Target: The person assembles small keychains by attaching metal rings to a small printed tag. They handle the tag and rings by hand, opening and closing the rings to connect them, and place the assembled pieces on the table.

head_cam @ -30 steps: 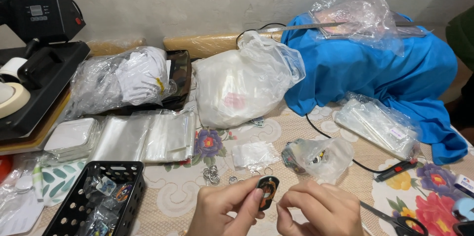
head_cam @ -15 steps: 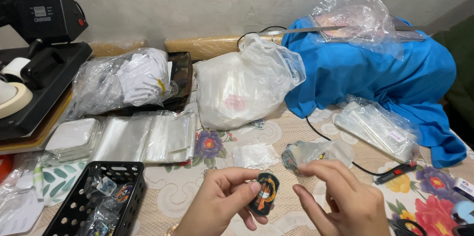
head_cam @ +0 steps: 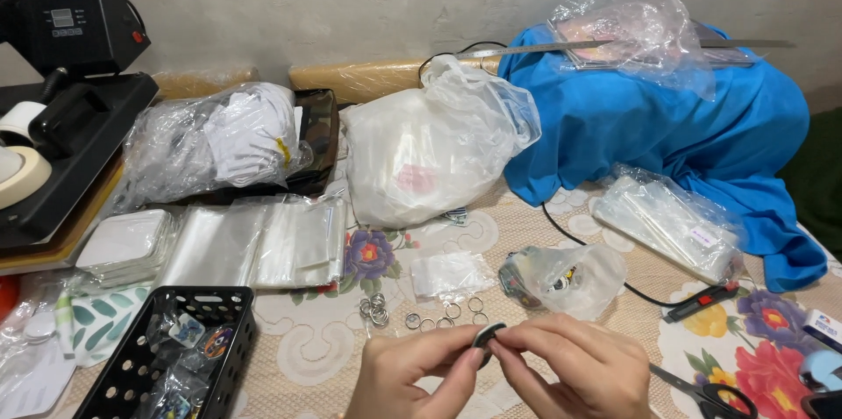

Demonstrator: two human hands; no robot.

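Observation:
Low in the head view, my left hand [head_cam: 412, 375] and my right hand [head_cam: 574, 366] meet over the table. Both pinch a small dark oval keychain charm [head_cam: 488, 334] between fingertips, seen edge-on. Just beyond the fingers lie several loose metal split rings [head_cam: 412, 314] on the floral tablecloth [head_cam: 324, 340]. A small clear bag of printed charms [head_cam: 566, 279] sits right behind my right hand.
A black plastic crate [head_cam: 167, 358] of packed charms stands at the front left. Stacked clear sleeves [head_cam: 254, 243], a white bag [head_cam: 430, 151], a heat press [head_cam: 61, 103], a blue cloth heap [head_cam: 675, 129], scissors [head_cam: 710, 393] and a box cutter [head_cam: 702, 300] lie around.
My hands have come together again. The charm, which earlier showed its printed face in my left hand, is now turned edge-on and held by both hands.

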